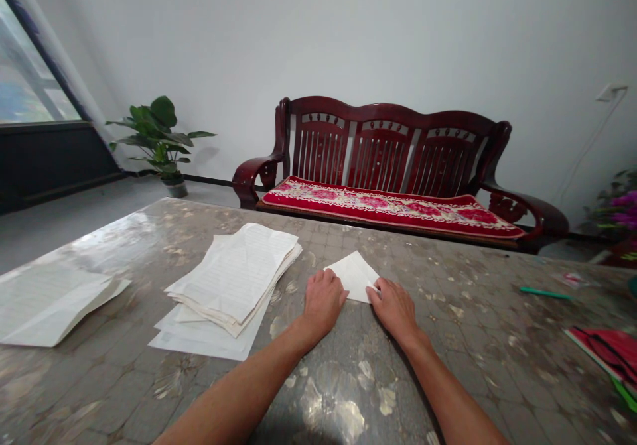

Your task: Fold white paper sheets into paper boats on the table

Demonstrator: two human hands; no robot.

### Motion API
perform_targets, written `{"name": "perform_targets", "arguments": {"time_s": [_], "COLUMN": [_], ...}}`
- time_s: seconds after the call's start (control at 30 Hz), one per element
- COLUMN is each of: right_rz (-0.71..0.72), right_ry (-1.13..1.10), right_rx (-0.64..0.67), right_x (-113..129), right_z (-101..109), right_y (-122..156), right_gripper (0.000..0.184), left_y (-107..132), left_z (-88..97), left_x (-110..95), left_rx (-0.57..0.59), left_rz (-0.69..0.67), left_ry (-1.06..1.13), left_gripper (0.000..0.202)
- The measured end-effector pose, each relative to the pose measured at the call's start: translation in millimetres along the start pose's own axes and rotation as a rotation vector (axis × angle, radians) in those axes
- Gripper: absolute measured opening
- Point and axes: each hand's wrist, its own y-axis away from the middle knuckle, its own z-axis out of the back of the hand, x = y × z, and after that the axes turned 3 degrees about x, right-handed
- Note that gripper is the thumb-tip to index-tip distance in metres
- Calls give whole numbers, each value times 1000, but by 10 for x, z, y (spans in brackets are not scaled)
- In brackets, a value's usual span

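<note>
A small folded piece of white paper (354,274) lies on the patterned table (438,359), one corner pointing away from me. My left hand (324,296) is closed over its left edge, fingers curled and thumb toward the middle. On the right edge, my right hand (394,306) grips the paper with fingers bent and thumb near the lower corner. Parts of both side edges are hidden beneath my fingers. Left of my hands sits a loose stack of lined white sheets (239,272), its edges uneven.
Another creased sheet (54,306) lies at the far left of the table. To the right are a green pen (545,293) and a red item (607,352) with a dark strap-like shape on it. Beyond the table stand a wooden bench (381,146) and a potted plant (162,140).
</note>
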Motion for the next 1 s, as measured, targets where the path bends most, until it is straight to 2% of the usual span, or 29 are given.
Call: {"name": "perform_targets", "arguments": {"time_s": [0.6, 0.87, 1.0], "right_rz": [-23, -31, -8], "right_ry": [24, 50, 112], "right_rx": [9, -17, -14], "right_x": [35, 5, -28], "right_z": [8, -20, -33], "right_y": [11, 27, 28], "right_gripper": [21, 22, 23], "left_y": [-9, -28, -39], "left_z": [31, -34, -98], "left_x": [-5, 46, 83], "left_rx": [61, 50, 46], "left_rz": [19, -191, -329], "left_ry": [74, 229, 218], "left_gripper": [17, 28, 29]}}
